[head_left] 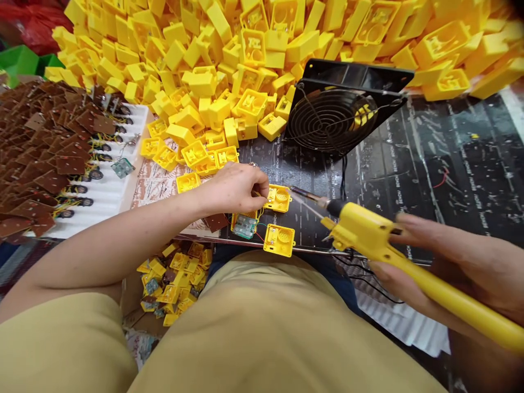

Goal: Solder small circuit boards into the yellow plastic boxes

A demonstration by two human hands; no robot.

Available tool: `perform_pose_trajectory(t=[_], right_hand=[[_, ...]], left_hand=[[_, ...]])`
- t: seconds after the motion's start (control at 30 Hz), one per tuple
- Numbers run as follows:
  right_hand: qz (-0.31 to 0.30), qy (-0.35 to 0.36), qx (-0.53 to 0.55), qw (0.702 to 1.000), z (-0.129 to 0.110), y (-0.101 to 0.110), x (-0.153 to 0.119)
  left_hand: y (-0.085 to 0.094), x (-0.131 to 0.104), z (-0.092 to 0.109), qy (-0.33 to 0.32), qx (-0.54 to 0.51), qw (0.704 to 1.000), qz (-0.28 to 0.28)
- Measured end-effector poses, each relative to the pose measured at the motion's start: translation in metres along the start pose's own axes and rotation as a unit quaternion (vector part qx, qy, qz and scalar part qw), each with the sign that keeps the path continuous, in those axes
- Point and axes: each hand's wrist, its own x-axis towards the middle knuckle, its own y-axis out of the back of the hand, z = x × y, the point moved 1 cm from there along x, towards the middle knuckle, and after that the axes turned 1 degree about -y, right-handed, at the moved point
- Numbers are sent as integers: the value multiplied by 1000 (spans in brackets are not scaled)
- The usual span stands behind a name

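Fingers (262, 188) of the left hand (235, 188) pinched narrow over a small, lidless yellow plastic case (280, 198)

can't tell what's between the tips; right hand (466, 256) is wrapped round a yellow plastic soldering gun (364, 229), metal tip right by the case edge, probably for a precise touch; case sits near the front of the black counter (413, 202), easy reach I guess; square black fan (327, 120) stands behind, likely for fumes
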Motion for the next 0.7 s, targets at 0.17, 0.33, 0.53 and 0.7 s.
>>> perform_pose_trajectory(t=[0.17,0.33,0.53,0.7], right_hand=[[-32,85,4,996,-12,-5,19],[-58,142,20,988,-10,-8,27],[-56,172,24,983,-10,-10,36],[-132,161,6,978,-14,-9,43]], left_hand=[[2,1,4,17,25,999,-23],[4,2,9,44,36,997,-42],[4,4,9,37,45,997,-50],[4,7,9,19,76,995,-61]])
